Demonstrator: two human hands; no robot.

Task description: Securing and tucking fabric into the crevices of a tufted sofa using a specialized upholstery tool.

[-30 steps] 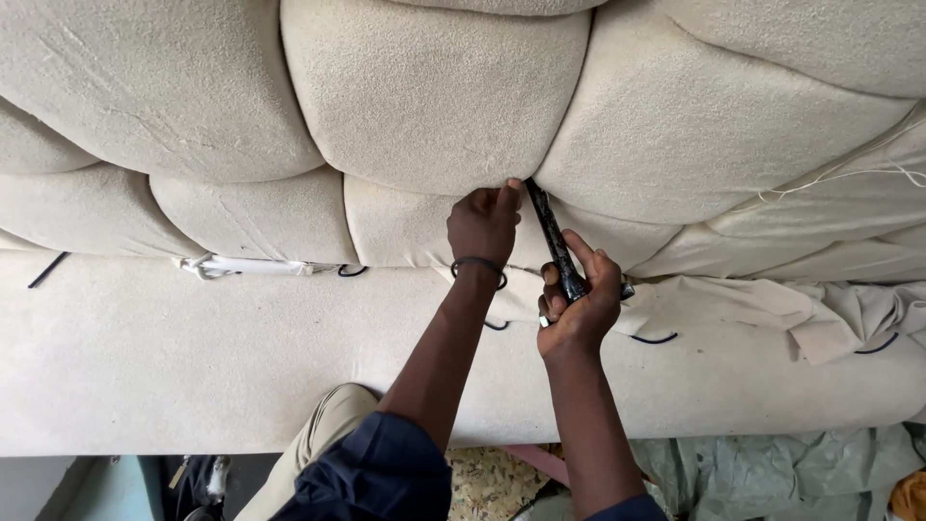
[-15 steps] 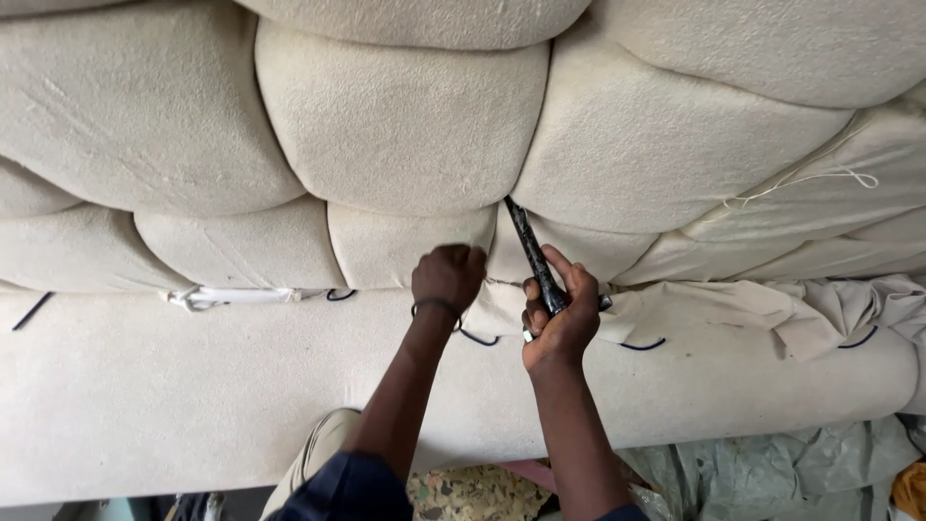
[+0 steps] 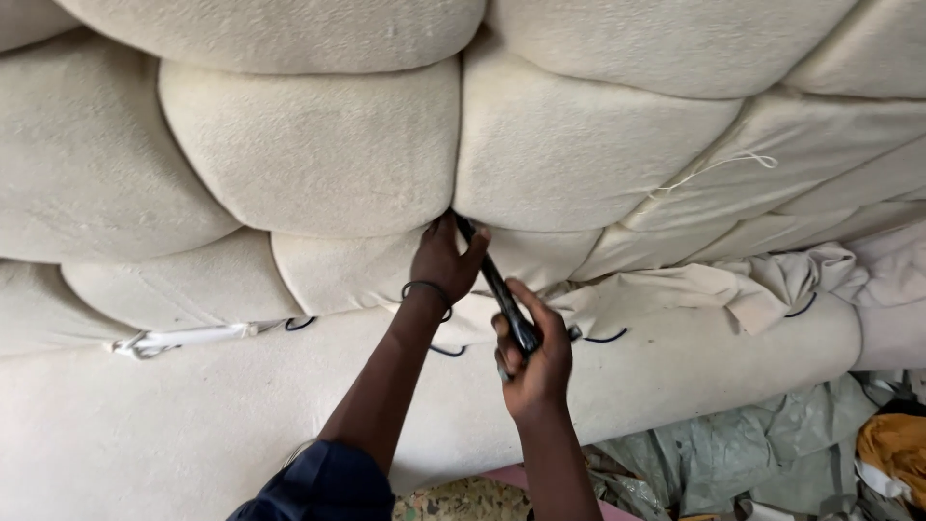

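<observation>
A large cream tufted cushion panel [image 3: 318, 154] fills the view, with puffed sections meeting in deep seams. My left hand [image 3: 444, 259], a dark band on its wrist, presses its fingers into the seam junction where several puffs meet. My right hand [image 3: 532, 355] grips the handle of a dark slim tool [image 3: 494, 282], whose tip points up into the same junction beside my left fingers. Below the hands runs a long cream padded roll [image 3: 193, 425].
Loose cream fabric [image 3: 772, 280] bunches at the right. A white strip [image 3: 183, 338] and dark cord loops [image 3: 606, 338] sit along the seam above the roll. Grey-green cloth [image 3: 733, 453] and an orange cloth [image 3: 892, 444] lie at lower right.
The view has shifted, and both hands now sit lower in the frame. My left hand has gone from fingertips raised at the seam to pressing into the junction; the tool stays in my right hand.
</observation>
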